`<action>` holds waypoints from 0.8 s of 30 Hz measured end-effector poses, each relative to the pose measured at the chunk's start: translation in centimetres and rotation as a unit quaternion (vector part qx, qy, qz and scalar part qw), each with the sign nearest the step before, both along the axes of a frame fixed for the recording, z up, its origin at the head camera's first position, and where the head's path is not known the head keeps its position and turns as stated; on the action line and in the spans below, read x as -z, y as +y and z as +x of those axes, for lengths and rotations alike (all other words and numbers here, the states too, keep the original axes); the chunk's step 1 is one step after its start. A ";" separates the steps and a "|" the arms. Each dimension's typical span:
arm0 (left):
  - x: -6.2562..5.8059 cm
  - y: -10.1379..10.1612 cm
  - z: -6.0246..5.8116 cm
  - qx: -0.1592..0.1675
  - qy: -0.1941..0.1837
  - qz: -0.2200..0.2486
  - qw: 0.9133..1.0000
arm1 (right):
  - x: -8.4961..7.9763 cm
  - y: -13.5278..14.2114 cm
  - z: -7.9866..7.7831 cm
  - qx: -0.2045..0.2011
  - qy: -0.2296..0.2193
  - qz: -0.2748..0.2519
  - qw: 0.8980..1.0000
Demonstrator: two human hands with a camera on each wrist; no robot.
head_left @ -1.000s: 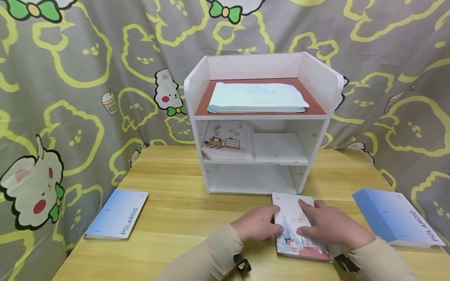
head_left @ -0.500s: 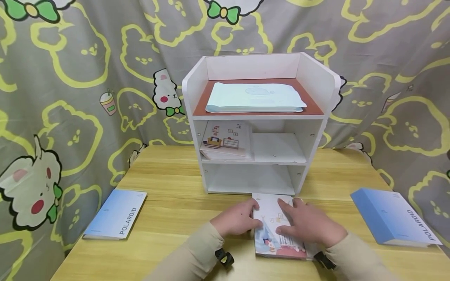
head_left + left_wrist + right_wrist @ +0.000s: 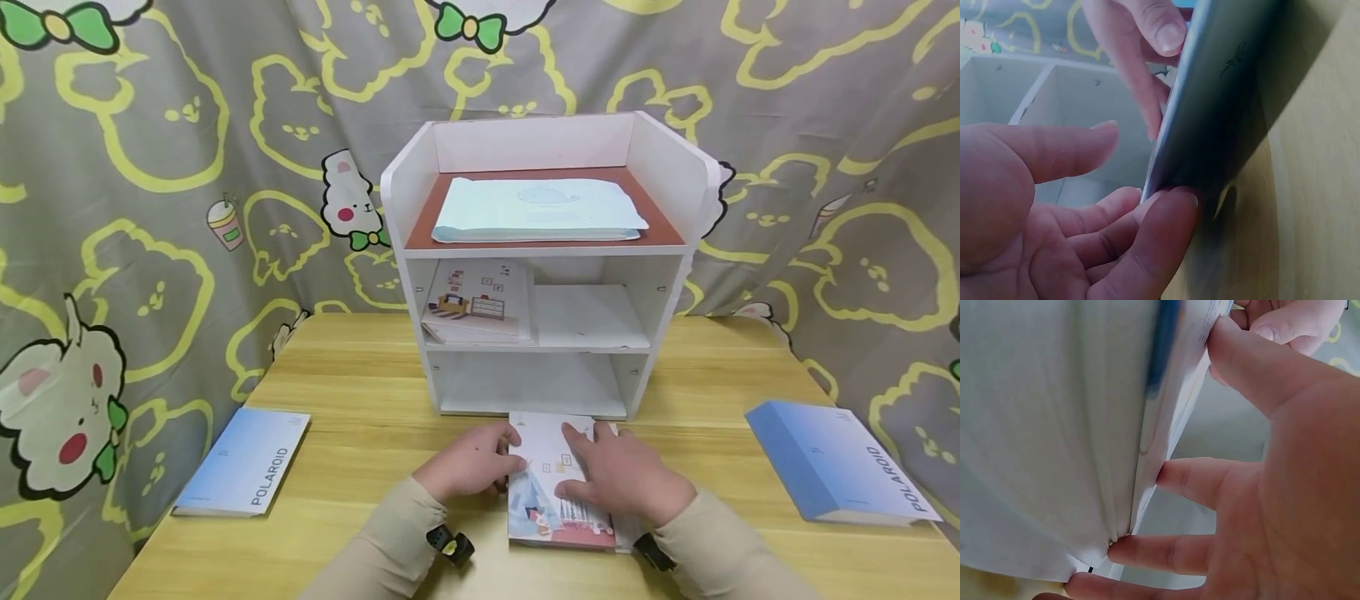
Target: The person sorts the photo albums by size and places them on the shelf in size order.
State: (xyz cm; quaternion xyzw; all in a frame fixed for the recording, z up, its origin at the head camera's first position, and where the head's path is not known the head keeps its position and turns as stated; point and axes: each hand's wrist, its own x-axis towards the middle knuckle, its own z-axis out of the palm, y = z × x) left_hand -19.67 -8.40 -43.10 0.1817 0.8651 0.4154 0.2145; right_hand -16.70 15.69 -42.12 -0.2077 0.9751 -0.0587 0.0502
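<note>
A picture book (image 3: pixel 543 500) with a pale illustrated cover lies in front of the shelf, pages showing along its right side. My left hand (image 3: pixel 468 462) is at its left edge. In the left wrist view its fingers (image 3: pixel 1154 240) reach under that edge, while the thumb (image 3: pixel 1079 150) stands off the cover. The book's underside (image 3: pixel 1222 81) is in shadow, tilted up from the table there. My right hand (image 3: pixel 626 475) spreads over the right part of the cover. In the right wrist view its fingertips (image 3: pixel 1172 472) touch the cover and page edges (image 3: pixel 1104 425).
A white shelf (image 3: pixel 633 375) stands behind the hands. Illustrated books (image 3: pixel 476 304) lie on its middle level, and a pale blue-white packet (image 3: pixel 540 208) lies on top. Blue POLAROID books lie left (image 3: pixel 243 462) and right (image 3: pixel 840 462) on the wooden table (image 3: pixel 360 375).
Both hands and the picture book have moved left together along the front of the shelf. The shelf and the blue books stay where they were.
</note>
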 end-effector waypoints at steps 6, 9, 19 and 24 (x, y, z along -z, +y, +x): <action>0.0 -0.2 0.0 -0.007 -0.011 0.020 1.000 | 0.2 0.2 0.2 -0.004 0.003 -0.005 1.000; 0.0 -0.3 0.1 -0.017 -0.012 0.029 0.999 | 0.3 1.0 0.3 -0.006 -0.004 -0.029 1.000; 0.4 -0.3 0.1 -0.032 -0.083 0.084 0.993 | 0.2 6.4 -0.2 0.031 -0.112 -0.239 0.964; 0.6 -0.3 0.8 -0.001 -0.113 0.105 0.988 | 0.4 8.3 -0.2 0.070 -0.154 -0.281 0.945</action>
